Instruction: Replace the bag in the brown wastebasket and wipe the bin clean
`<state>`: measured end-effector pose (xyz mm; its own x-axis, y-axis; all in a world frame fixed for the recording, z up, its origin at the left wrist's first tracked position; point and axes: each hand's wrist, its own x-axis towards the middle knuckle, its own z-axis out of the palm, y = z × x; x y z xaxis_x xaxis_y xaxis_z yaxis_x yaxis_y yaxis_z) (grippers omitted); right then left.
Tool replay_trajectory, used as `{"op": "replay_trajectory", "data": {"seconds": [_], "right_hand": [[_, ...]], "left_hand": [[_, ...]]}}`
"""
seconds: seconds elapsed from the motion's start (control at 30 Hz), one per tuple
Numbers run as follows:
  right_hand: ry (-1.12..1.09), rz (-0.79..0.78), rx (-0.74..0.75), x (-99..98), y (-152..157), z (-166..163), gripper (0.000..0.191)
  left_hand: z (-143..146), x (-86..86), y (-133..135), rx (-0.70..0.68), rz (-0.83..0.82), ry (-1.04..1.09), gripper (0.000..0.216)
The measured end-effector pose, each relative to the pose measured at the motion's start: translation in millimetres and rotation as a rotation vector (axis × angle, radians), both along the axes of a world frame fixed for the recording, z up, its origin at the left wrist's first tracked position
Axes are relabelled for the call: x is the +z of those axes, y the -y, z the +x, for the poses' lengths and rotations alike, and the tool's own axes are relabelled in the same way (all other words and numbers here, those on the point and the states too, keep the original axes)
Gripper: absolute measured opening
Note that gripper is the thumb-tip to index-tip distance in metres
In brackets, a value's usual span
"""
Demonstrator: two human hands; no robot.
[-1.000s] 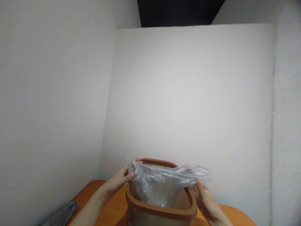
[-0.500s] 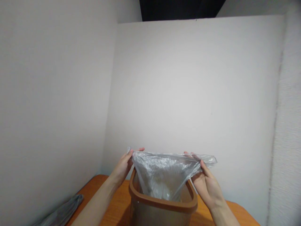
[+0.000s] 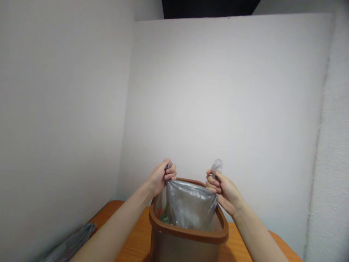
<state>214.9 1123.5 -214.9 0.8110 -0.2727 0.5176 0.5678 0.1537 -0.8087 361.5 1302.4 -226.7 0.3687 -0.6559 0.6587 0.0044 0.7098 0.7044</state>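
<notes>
A thin grey plastic bag (image 3: 191, 203) hangs inside a trash bin (image 3: 188, 236) with a brown rim and a see-through body. My left hand (image 3: 164, 175) is closed in a fist around one gathered top corner of the bag, above the bin's left side. On the other side, my right hand (image 3: 222, 187) grips the opposite corner, and a tuft of plastic sticks up over the fingers. The bag's top edge is stretched between both fists. Something green (image 3: 164, 217) shows low inside the bin at the left; its kind is unclear.
The bin stands on an orange-brown wooden table (image 3: 136, 238). A dark grey crumpled plastic bag (image 3: 71, 245) lies at the table's left edge by the wall. A pale wall (image 3: 218, 98) rises behind the table, with another wall close on the left.
Both hands have moved inward and slightly up. Their fingers have gone from spreading the bag's edge to fists around its bunched corners. The bin's far rim now shows.
</notes>
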Motion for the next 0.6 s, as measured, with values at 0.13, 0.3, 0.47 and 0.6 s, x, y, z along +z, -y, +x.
{"op": "replay_trajectory", "data": {"seconds": [0.13,0.3,0.47,0.6], "right_hand": [[-0.209,-0.120,-0.071,-1.3,-1,17,0.019],[-0.292,-0.376,-0.264,-7.8,-2,42,0.015],[-0.232,-0.594,-0.470,-15.6,-1,60,0.019],[-0.201,-0.759,-0.417,-15.4,-11,55,0.031]], "left_hand": [[-5,-7.2,16,0.071,0.186,0.184,0.025],[-9,-21.4,27,0.119,0.317,0.410,0.017],[-7,-27.6,31,0.121,0.376,0.555,0.041],[1,-30.7,35,0.288,0.362,0.599,0.040]]}}
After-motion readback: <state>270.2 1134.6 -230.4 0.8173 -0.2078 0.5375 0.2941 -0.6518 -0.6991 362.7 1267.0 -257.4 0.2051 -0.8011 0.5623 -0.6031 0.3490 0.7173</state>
